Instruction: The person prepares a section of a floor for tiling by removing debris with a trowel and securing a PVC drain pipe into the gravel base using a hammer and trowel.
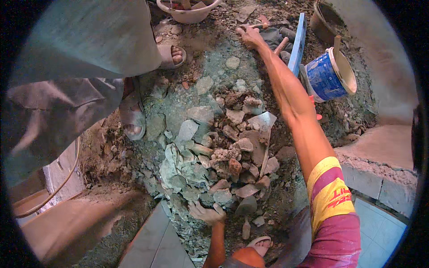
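My left hand [206, 213] rests with fingers spread on the near edge of a heap of broken concrete and stones [232, 154]. Beside it, a trowel [246, 210] lies with its handle toward me. A crumpled pale sack [178, 169] is partly under the rubble. Far out, my right hand [251, 36] is stretched to the ground next to a dark cloth-like bundle [271, 38]. Its fingers are closed at the end of a slim tool or handle, whose kind I cannot make out. A long blue bar [297, 47] leans just to the right.
A blue-and-white bucket [326, 76] lies tilted at the right, with a dark tub [328, 22] behind it. A pale basin [190, 12] stands at the far edge. Another person's sandalled feet [172, 57] are at the left. A broken tiled ledge [375, 185] borders the right.
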Tool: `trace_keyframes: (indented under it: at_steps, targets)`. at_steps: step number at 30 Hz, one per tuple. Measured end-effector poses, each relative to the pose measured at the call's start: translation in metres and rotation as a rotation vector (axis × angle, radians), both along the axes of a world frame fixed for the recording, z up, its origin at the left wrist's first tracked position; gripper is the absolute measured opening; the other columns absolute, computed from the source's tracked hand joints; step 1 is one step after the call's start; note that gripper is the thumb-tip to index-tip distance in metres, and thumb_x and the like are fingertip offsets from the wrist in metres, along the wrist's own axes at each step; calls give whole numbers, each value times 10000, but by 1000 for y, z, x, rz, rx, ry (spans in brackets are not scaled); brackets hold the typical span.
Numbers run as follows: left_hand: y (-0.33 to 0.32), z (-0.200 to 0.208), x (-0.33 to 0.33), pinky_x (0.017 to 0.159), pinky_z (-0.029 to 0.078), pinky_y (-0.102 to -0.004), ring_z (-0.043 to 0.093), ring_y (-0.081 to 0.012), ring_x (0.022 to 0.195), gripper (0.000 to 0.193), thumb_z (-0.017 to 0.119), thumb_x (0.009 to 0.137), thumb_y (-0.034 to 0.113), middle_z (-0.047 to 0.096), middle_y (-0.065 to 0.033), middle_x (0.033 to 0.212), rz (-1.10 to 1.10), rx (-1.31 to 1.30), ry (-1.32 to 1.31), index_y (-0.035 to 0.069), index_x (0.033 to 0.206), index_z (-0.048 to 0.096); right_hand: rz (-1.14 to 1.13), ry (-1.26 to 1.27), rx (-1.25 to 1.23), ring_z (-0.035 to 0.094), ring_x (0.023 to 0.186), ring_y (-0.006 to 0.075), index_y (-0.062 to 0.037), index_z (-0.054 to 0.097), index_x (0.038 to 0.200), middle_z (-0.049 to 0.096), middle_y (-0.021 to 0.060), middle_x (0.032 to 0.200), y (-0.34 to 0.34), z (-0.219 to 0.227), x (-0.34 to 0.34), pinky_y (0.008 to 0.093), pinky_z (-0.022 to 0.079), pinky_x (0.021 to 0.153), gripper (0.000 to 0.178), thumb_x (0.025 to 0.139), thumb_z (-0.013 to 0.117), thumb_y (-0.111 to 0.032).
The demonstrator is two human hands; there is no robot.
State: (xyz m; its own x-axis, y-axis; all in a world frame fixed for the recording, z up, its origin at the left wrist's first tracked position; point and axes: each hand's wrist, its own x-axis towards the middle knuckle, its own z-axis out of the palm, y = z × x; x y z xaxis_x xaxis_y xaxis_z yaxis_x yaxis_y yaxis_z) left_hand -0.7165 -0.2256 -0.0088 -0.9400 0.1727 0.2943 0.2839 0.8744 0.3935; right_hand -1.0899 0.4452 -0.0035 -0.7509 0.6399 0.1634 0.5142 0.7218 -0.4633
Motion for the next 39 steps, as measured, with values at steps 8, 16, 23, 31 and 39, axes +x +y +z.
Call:
trace_keyframes:
  at_steps: [8,16,23,31,39]
  targets:
    - [-4,1,0,1241,238,-664,379,-519,1486,756,470,1052,539,402,-322,1609,23,-25,-36,-60,1511,443,-545,393,-390,711,752,309,-123,549,1394,667,158,1122,-32,-3,29,455,596,665,587,891,811,-273]
    - [11,10,7,1225,249,-664,375,-510,1477,793,439,1079,583,383,-323,1614,-10,-44,-34,-47,1555,372,-384,922,-1027,592,627,153,-102,524,1340,610,30,860,2,41,74,330,469,455,396,986,696,-143]
    - [2,23,-7,1242,229,-652,314,-491,1521,737,399,1109,506,349,-325,1631,-68,-84,-22,-63,1573,331,65,1106,-1331,512,612,62,-151,565,1296,511,-48,764,-177,152,160,247,380,471,260,1058,631,-232]
    - [15,22,8,1241,282,-609,367,-452,1526,744,382,1125,538,382,-267,1652,-144,-38,79,-48,1584,368,-354,461,-1488,607,883,91,-29,621,1221,707,15,1088,-427,217,553,275,524,810,352,972,794,-209]
    - [8,-13,-10,1211,337,-601,400,-428,1515,821,352,1120,633,436,-243,1624,-41,-101,313,-41,1589,375,-749,228,-657,620,1275,198,-65,670,1312,689,92,1309,-500,291,896,371,453,1125,373,1041,726,-316]
